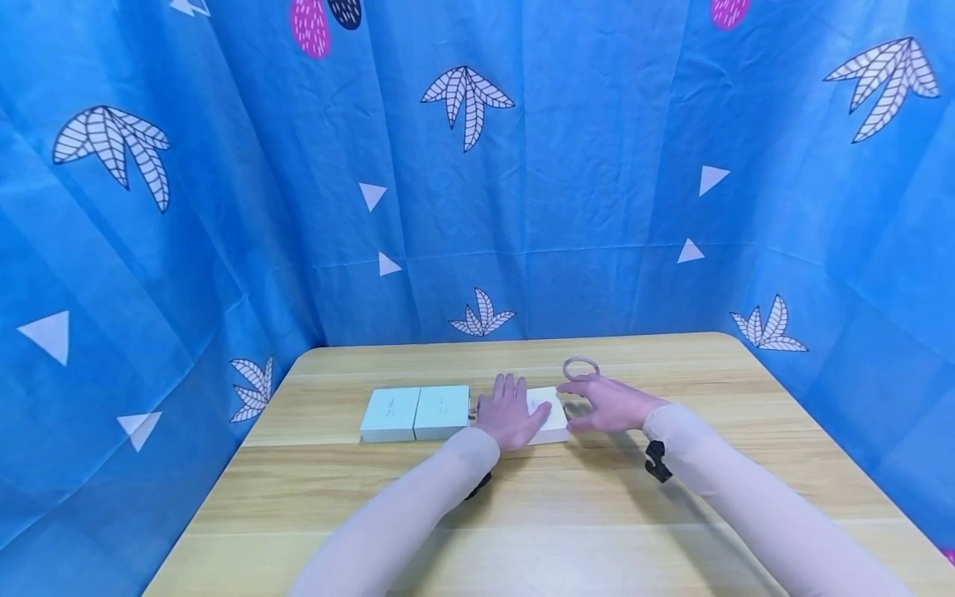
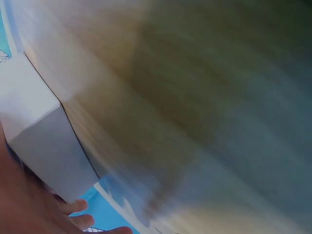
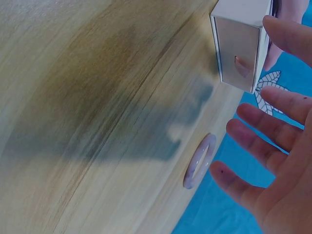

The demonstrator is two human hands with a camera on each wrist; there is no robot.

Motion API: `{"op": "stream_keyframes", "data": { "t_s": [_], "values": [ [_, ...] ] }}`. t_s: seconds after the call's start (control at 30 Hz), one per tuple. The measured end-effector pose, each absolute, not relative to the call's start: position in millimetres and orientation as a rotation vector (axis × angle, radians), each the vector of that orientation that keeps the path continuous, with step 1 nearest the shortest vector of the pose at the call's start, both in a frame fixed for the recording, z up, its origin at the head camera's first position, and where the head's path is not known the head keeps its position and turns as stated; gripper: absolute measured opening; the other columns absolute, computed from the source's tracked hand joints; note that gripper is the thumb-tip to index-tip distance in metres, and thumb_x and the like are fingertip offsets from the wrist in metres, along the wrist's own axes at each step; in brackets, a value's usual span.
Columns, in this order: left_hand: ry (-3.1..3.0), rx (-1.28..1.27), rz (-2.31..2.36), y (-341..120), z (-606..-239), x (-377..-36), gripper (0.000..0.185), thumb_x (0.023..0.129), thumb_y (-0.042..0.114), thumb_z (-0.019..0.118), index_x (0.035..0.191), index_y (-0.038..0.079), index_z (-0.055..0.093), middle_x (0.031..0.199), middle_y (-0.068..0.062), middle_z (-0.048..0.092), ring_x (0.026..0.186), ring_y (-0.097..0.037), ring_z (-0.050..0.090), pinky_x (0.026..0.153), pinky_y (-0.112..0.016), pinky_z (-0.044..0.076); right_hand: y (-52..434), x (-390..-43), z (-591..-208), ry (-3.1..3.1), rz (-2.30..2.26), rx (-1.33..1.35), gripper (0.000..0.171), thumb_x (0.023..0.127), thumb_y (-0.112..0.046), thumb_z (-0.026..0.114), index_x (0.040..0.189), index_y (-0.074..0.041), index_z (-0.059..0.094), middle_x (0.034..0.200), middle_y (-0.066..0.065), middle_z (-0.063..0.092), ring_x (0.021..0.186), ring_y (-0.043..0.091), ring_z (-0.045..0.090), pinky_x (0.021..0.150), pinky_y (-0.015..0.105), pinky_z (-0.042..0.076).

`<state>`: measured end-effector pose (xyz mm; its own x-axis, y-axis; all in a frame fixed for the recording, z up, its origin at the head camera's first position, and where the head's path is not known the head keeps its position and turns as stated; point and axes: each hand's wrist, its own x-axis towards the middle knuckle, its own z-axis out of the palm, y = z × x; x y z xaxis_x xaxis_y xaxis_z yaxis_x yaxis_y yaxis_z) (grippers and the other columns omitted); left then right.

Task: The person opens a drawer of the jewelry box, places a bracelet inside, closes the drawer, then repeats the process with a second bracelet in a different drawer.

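A small white box (image 1: 550, 419) lies on the wooden table, partly hidden under my left hand (image 1: 511, 414). That hand rests over the box's left part with fingers stretched forward and thumb spread across the top. In the left wrist view, the fingers (image 2: 83, 221) reach past one end of the box (image 2: 29, 92). At the box's right end is my right hand (image 1: 613, 403), fingers apart and slightly bent. The right wrist view shows its thumb beside the box (image 3: 239, 44), whose end has a small notch; contact is unclear. A pale purple bangle (image 3: 193, 163) lies near its fingertips.
Two pale blue-white boxes (image 1: 391, 414) (image 1: 443, 412) stand side by side left of my left hand, with faint print on their lids. A blue patterned curtain (image 1: 567, 182) hangs behind and on both sides of the table (image 1: 567, 531).
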<state>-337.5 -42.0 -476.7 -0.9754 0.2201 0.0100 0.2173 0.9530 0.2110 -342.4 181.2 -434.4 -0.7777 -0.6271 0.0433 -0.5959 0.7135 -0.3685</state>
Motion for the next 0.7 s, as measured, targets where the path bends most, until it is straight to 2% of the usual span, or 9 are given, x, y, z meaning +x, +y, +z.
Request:
{"op": "stream_keyframes", "data": {
  "t_s": [0.2, 0.47, 0.7],
  "values": [
    [3.085, 0.335, 0.287, -37.0, -474.5, -336.1, 0.089, 0.097, 0.074, 0.022, 0.162, 0.013, 0.02, 0.169, -0.013, 0.017, 0.157, -0.033, 0.009, 0.118, -0.066, 0.02, 183.4, -342.0, -435.3, 2.837, -0.567, -1.01, 0.073, 0.084, -0.038, 0.08, 0.145, -0.007, 0.053, 0.154, 0.027, 0.041, 0.134, 0.045, 0.05, 0.109, 0.06, 0.041],
    [3.082, 0.336, 0.207, -31.7, -474.9, -335.2, 0.092, 0.095, 0.077, 0.016, 0.163, 0.016, 0.017, 0.169, -0.011, 0.014, 0.157, -0.031, 0.008, 0.118, -0.068, 0.018, 186.0, -338.0, -436.3, 2.834, -0.567, -0.972, 0.073, 0.085, -0.038, 0.079, 0.147, -0.01, 0.052, 0.156, 0.026, 0.039, 0.14, 0.047, 0.042, 0.111, 0.062, 0.037],
    [3.091, 0.341, 0.17, -32.7, -477.3, -337.1, 0.09, 0.095, 0.077, 0.014, 0.163, 0.018, 0.015, 0.17, -0.01, 0.012, 0.157, -0.031, 0.006, 0.118, -0.07, 0.015, 186.4, -336.7, -435.4, 2.837, -0.542, -0.98, 0.074, 0.087, -0.041, 0.076, 0.148, -0.008, 0.05, 0.155, 0.021, 0.042, 0.135, 0.044, 0.049, 0.108, 0.063, 0.04]
  ]
}}
